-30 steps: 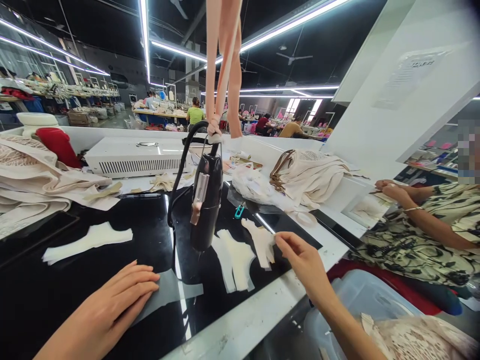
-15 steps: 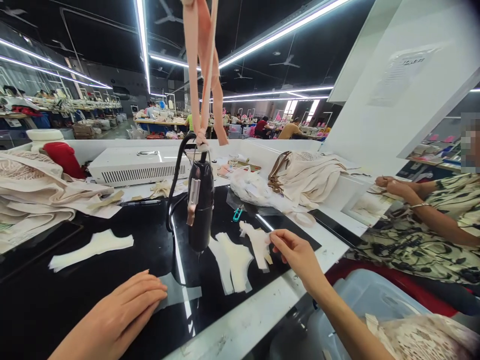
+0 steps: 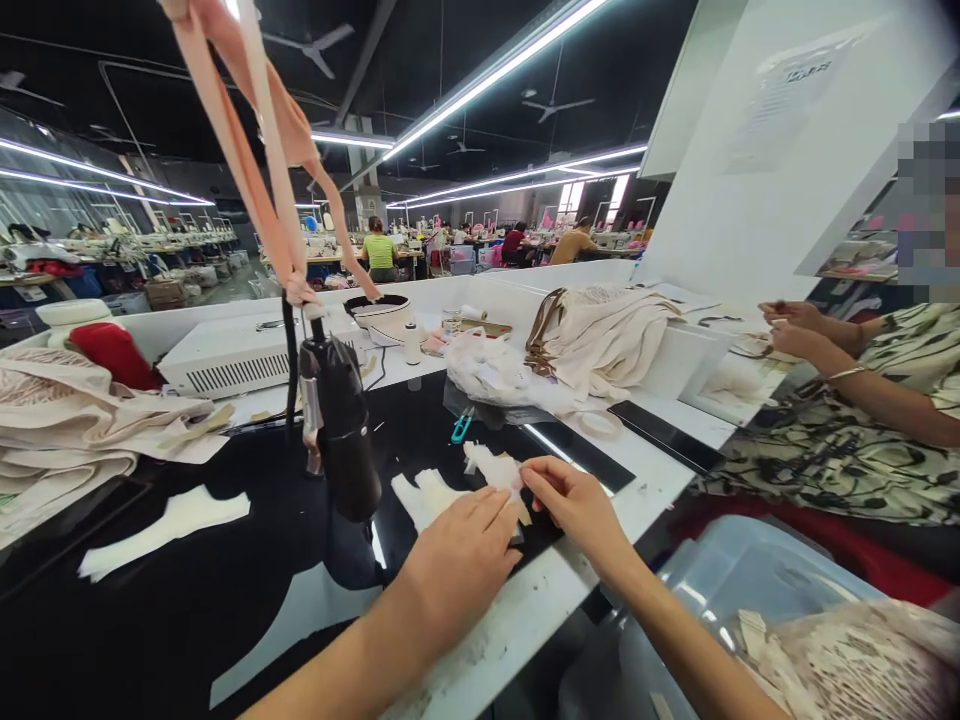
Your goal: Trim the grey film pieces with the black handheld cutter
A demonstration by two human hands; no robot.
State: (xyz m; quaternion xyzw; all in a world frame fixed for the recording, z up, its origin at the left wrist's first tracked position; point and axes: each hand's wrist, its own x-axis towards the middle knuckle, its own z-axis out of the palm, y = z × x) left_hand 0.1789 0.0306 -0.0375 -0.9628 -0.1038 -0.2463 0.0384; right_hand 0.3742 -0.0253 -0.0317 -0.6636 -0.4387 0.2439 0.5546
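Two bare hands at work: one left hand, one right hand. One further pair, a co-worker's hands. One counter. Pale cut pieces: at least three, exact number hidden under the fingers. One grey translucent piece. One black hanging tool, one pair of turquoise snips. Two large heaps of beige fabric on the counter. One vented white box, one red bundle, one dark-rimmed tub, one small white bottle, one plastic bag, one flat black slab. One translucent bin. Ceiling fans: at least three. Seated people far back: at least three.
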